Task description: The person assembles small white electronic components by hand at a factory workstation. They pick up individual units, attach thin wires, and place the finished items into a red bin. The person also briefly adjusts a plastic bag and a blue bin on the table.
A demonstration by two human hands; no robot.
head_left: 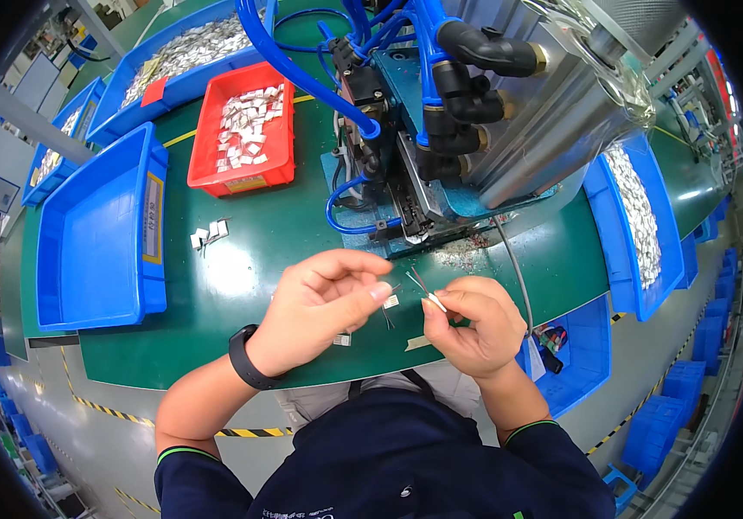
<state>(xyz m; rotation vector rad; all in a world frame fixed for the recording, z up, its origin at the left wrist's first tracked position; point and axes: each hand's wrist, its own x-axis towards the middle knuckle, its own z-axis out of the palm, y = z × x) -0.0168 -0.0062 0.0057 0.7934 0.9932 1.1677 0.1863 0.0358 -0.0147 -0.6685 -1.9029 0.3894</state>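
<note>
You are working under bright, even overhead light, so your hands cast only soft, faint shadows on the green bench top [242,251]. Glare streaks the metal cylinder [544,121] and washes out the clear cover at top right. The fisheye bends the blue bins [95,251] toward the rim, where the frame falls to black, and the far edges look soft.

You see a glossy red plastic bin [242,130], a matt green table top [250,259] and a brushed metal cylinder [553,112].
</note>
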